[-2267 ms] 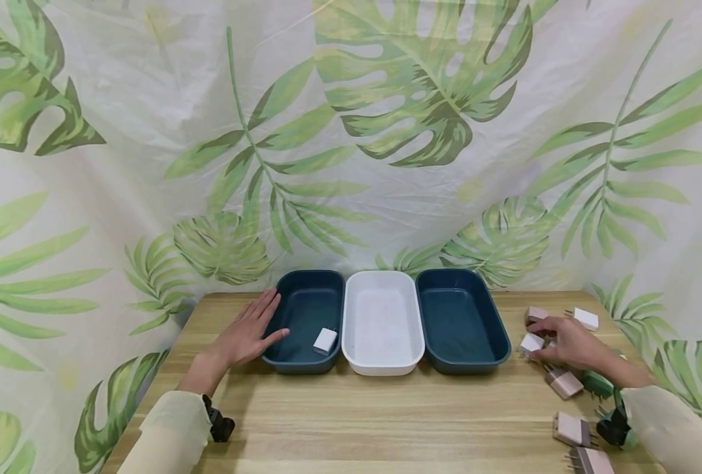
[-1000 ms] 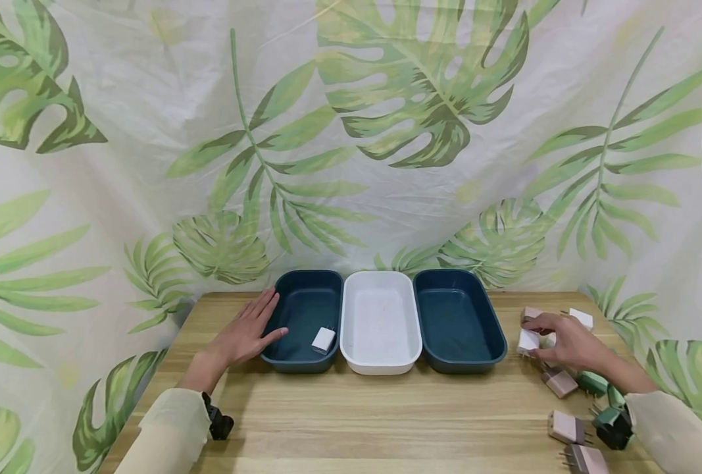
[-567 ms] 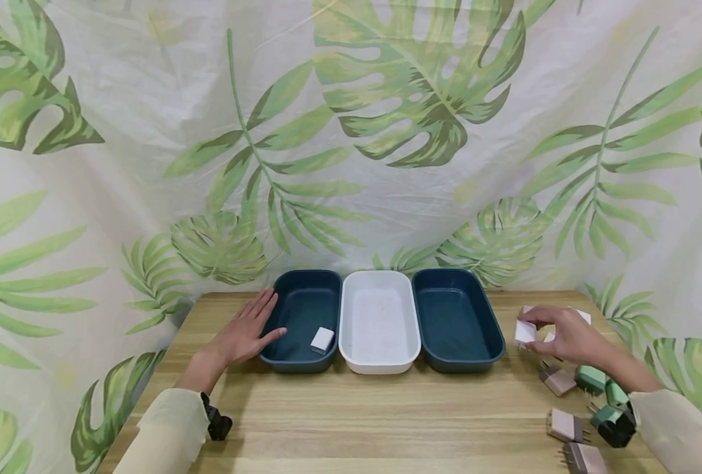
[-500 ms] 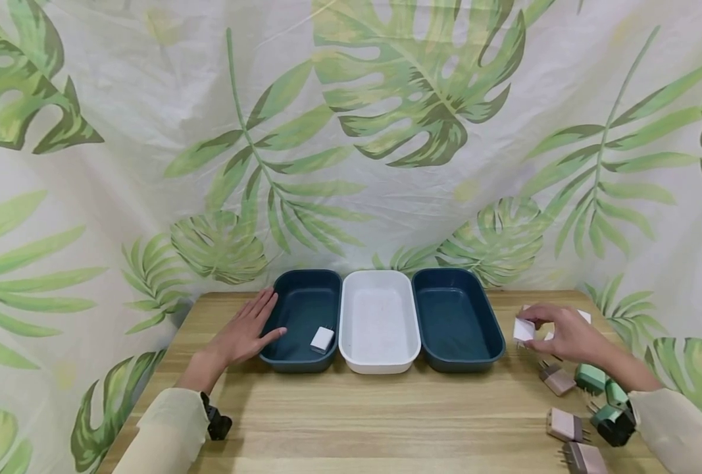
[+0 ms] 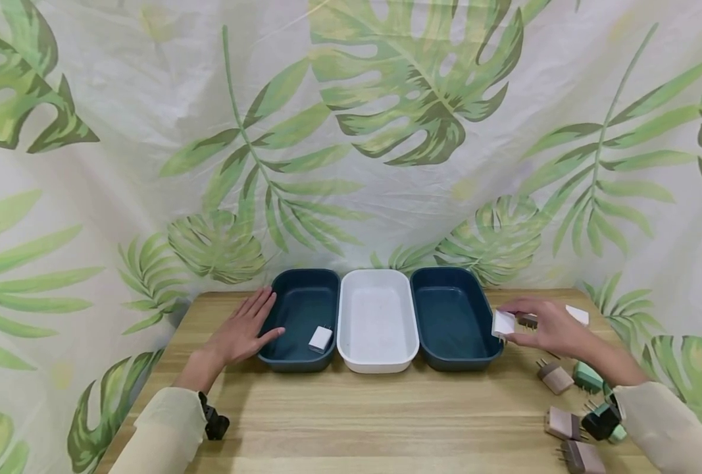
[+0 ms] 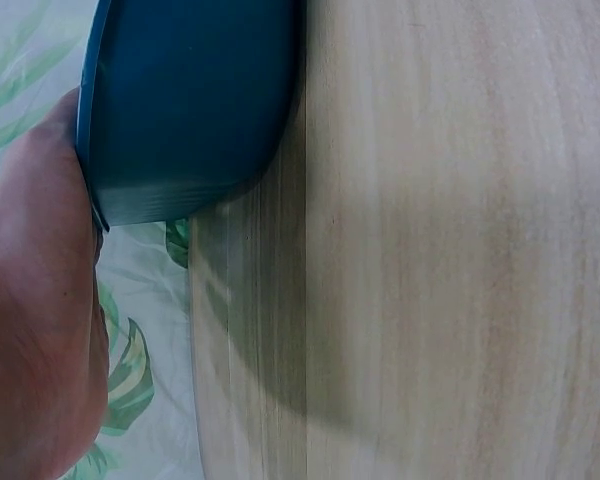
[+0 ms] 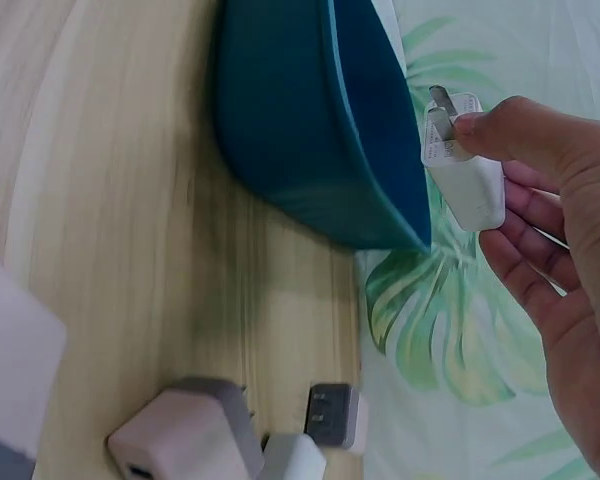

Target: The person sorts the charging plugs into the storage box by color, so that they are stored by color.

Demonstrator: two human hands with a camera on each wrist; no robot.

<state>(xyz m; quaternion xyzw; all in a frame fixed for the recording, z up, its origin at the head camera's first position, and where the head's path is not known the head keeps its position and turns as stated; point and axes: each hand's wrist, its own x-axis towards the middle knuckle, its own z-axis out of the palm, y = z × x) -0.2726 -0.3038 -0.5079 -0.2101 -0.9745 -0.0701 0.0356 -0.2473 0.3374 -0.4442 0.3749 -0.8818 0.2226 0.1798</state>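
Between thumb and fingers my right hand [image 5: 549, 326] pinches a white plug-in charger [image 5: 503, 324], raised just beside the right rim of the right-hand dark blue tray [image 5: 454, 362]. In the right wrist view the held charger [image 7: 465, 180] shows two flat metal prongs near the thumb. My left hand [image 5: 241, 332] lies with straight fingers on the left rim of the left-hand dark blue tray [image 5: 297, 365]. Inside that tray rests another white charger [image 5: 320, 339]. The left wrist view shows only part of the hand [image 6: 40, 300] against the tray's side [image 6: 195, 110].
A white tray [image 5: 377, 367] stands between the two blue ones. To the right lie several pink-and-brown chargers [image 5: 554, 377], green chargers [image 5: 587, 375] and a white charger [image 5: 577, 315]. A leaf-patterned cloth [image 5: 386, 197] hangs behind the wooden table [image 5: 386, 421].
My right hand has picked the white charger up from the group on the right and carried it left to the right-hand blue tray's edge. The left hand has stayed in place.
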